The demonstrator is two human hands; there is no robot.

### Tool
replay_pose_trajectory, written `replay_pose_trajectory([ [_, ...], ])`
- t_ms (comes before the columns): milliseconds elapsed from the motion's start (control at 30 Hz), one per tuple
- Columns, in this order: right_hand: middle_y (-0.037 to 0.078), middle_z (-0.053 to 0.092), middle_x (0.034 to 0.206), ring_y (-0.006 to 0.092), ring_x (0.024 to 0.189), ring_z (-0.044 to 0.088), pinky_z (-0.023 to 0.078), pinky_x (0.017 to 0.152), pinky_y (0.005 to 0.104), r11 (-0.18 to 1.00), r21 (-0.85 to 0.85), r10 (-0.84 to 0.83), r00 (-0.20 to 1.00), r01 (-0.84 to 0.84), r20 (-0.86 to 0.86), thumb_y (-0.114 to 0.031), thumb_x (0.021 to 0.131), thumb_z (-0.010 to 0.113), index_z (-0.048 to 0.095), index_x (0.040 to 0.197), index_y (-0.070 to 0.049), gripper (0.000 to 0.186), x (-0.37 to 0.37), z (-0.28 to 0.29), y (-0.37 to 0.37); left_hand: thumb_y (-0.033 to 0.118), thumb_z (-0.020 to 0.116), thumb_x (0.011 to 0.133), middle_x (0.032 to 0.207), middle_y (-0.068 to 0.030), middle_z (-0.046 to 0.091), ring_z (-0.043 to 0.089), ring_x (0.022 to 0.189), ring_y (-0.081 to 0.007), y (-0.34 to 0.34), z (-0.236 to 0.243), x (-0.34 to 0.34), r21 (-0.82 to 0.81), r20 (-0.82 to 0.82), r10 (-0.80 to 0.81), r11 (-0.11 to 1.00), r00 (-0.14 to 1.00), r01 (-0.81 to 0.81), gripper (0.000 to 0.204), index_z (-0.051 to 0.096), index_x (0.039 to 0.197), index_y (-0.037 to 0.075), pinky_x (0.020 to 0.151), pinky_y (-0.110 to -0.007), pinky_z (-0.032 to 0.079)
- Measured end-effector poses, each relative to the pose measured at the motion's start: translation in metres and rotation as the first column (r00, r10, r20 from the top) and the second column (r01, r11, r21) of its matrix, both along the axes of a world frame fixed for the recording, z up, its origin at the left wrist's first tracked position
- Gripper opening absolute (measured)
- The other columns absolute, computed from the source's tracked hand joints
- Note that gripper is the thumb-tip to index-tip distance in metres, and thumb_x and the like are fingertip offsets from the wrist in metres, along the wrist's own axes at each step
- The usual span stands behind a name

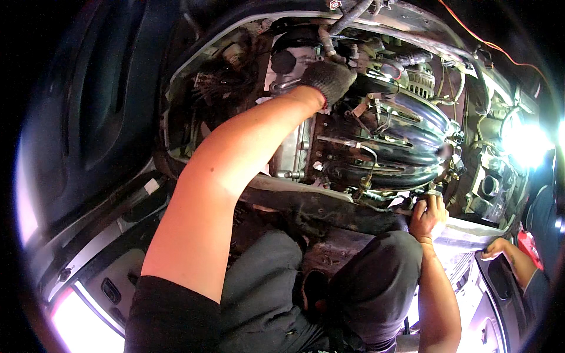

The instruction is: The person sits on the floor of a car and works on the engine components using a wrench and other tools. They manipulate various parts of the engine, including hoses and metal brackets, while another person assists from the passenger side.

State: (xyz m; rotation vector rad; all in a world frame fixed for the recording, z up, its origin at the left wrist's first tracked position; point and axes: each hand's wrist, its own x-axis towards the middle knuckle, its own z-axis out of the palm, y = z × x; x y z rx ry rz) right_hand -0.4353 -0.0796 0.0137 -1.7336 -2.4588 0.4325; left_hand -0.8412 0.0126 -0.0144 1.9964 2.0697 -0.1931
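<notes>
My left hand (332, 82), in a grey knit glove, reaches to the far side of an open engine. It is closed beside a hose fitting (327, 44) and the dark oil cap (283, 60); what its fingers hold, if anything, is hidden. Bare, my right hand (428, 217) has its fingers curled over the near rim (465, 228) of the engine opening. Between the two hands lies the intake manifold (400, 141) with its dark, glossy curved runners. A thin pipe with a connector (365, 148) runs across it.
A bright work lamp (524, 138) glares at the right. Below it another person's hand (497, 250) rests near the rim, beside a red object (528, 247). An orange cable (488, 44) hangs at the upper right. My bent knees (376, 276) are close to the near rim.
</notes>
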Motion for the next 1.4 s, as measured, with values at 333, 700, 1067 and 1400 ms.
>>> replay_pose_trajectory([
  [333, 0.011, 0.061, 0.092, 0.0330, 0.088, 0.058, 0.041, 0.079, 0.0450, 1.000, 0.009, 0.012, 1.000, -0.012, 0.001, -0.019, 0.080, 0.057, 0.063, 0.089, -0.009, 0.015, -0.002, 0.002, -0.001, 0.024, 0.051, 0.093, 0.094, -0.0173, 0.067, 0.068, 0.088, -0.0346, -0.006, -0.011, -0.038, -0.033, 0.140, -0.298, 0.952, 0.944, 0.306, 0.023, 0.063, 0.103, 0.008, 0.075, -0.046, 0.053],
  [700, 0.012, 0.060, 0.092, 0.0335, 0.088, 0.058, 0.040, 0.081, 0.0456, 1.000, 0.010, 0.017, 0.999, -0.018, 0.036, -0.020, 0.081, 0.058, 0.061, 0.091, -0.007, 0.016, 0.000, 0.004, -0.002, 0.027, 0.056, 0.095, 0.107, -0.0176, 0.065, 0.064, 0.101, -0.0359, -0.019, -0.014, -0.030, 0.071, 0.263, -0.032, 0.997, 0.964, 0.014, 0.024, 0.063, 0.107, 0.008, 0.086, -0.045, 0.051],
  [1067, 0.011, 0.060, 0.088, 0.0332, 0.084, 0.058, 0.041, 0.079, 0.0445, 0.997, 0.078, 0.017, 1.000, -0.017, 0.000, -0.018, 0.080, 0.056, 0.061, 0.086, -0.008, 0.012, -0.005, 0.004, -0.001, 0.023, 0.061, 0.080, 0.089, -0.0238, 0.067, 0.066, 0.081, -0.0407, 0.000, -0.021, -0.023, -0.112, 0.239, -0.040, 0.991, 0.970, 0.068, 0.022, 0.067, 0.088, 0.003, 0.074, -0.048, 0.053],
  [1400, 0.012, 0.061, 0.089, 0.0341, 0.085, 0.058, 0.042, 0.077, 0.0458, 1.000, 0.025, 0.012, 0.999, -0.013, 0.034, -0.019, 0.080, 0.054, 0.062, 0.085, -0.008, 0.015, -0.006, 0.003, 0.000, 0.021, 0.074, 0.069, 0.081, -0.0158, 0.071, 0.068, 0.077, -0.0288, -0.005, -0.042, -0.016, -0.099, 0.532, 0.270, 0.961, 0.803, -0.257, 0.028, 0.068, 0.091, 0.003, 0.071, -0.040, 0.054],
])
